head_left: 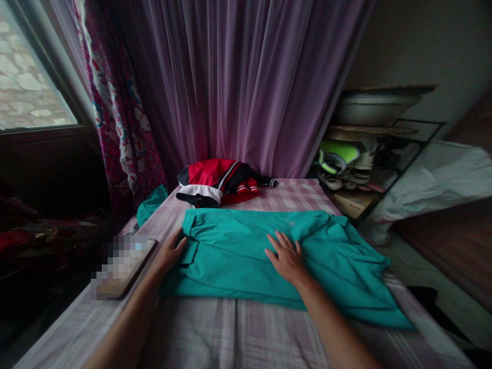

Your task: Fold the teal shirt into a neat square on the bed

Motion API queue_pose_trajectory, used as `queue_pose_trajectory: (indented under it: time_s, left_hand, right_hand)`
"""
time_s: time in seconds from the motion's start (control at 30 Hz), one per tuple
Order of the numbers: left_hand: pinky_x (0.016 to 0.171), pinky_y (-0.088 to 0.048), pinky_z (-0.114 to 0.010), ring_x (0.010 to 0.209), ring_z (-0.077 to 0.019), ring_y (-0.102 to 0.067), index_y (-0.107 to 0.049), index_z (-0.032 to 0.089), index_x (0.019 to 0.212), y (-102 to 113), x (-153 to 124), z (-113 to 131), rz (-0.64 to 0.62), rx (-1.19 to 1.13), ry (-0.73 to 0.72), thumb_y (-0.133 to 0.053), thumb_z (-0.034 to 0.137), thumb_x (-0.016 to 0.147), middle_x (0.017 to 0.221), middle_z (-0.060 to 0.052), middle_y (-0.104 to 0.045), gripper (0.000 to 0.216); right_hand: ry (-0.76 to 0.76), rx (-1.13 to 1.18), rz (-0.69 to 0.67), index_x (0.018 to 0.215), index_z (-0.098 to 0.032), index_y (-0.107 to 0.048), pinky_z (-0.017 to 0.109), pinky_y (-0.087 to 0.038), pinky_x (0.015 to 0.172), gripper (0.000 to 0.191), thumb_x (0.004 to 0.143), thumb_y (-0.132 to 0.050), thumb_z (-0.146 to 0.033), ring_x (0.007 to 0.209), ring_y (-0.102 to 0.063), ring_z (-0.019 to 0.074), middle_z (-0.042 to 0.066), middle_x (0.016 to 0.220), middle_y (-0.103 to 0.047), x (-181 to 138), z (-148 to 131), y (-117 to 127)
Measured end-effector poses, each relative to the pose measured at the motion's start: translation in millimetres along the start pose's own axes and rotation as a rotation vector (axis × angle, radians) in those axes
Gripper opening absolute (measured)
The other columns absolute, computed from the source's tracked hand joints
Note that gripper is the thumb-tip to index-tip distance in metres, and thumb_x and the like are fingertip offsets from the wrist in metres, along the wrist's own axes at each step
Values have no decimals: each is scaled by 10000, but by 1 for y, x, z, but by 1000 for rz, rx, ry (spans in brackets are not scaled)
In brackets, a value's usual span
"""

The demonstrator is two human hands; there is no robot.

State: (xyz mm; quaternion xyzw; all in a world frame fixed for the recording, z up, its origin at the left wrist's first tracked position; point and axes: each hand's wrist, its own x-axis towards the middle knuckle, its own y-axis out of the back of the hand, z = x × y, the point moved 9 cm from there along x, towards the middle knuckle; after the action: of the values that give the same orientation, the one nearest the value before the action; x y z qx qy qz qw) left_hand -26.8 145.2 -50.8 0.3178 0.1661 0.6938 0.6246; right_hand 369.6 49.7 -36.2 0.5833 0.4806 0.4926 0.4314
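Note:
A teal garment [238, 256] lies spread sideways across the checked cloth of the table or bed in front of me. It looks partly folded, with creases along its length; which kind of garment it is, I cannot tell. At its left end, near a hem or cuff, rests my left hand [171, 252], fingers stretched out on the edge. My right hand [286, 256] lies flat on the middle of the fabric with its fingers spread. Neither hand grips anything.
Behind the teal garment sits a crumpled red, black and white jacket [215, 179]. A phone-like object [132, 274], partly blurred out, lies at the left edge. Purple curtains [238, 92] hang at the back. On the right stand a shoe rack [384, 130] and a white plastic bag [434, 179].

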Motion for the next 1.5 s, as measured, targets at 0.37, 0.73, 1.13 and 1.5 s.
queue_pose_trajectory:
  time_s: [0.37, 0.73, 1.13, 1.5]
  left_hand:
    - [1106, -429, -416, 1280, -266, -572, -607, 188, 1309, 3, -4, -8, -13, 63, -2, -524, 472, 828, 1378, -67, -629, 565]
    - [1107, -431, -422, 1321, -269, -535, -482, 192, 1444, 2, -10, 4, 2, 151, -75, -502, 446, 863, 1446, -77, -568, 634]
    - [1111, -433, -449, 1337, -301, -516, -620, 234, 1341, -6, -11, 9, -29, 283, -134, -494, 427, 897, 1521, -96, -476, 500]
    - [1089, -461, -399, 1291, -274, -564, -623, 240, 1337, -6, -11, 8, -30, 239, -127, -503, 425, 883, 1473, -69, -538, 505]
  right_hand:
    - [59, -23, 161, 1359, -258, -595, 537, -310, 1111, 454, 968, -434, -422, 1369, -445, 281, 101, 1482, -519, -17, 5, -10]
    - [112, -21, 205, 1338, -268, -613, 554, -343, 1084, 462, 937, -467, -444, 1345, -466, 306, 106, 1466, -533, -21, 7, -12]
    - [119, -33, 206, 1319, -263, -625, 540, -336, 1088, 449, 942, -471, -453, 1338, -476, 296, 109, 1455, -544, -21, 5, -10]
    - [116, -35, 211, 1324, -267, -619, 534, -339, 1086, 449, 950, -452, -450, 1343, -469, 295, 107, 1461, -539, -22, 6, -11]
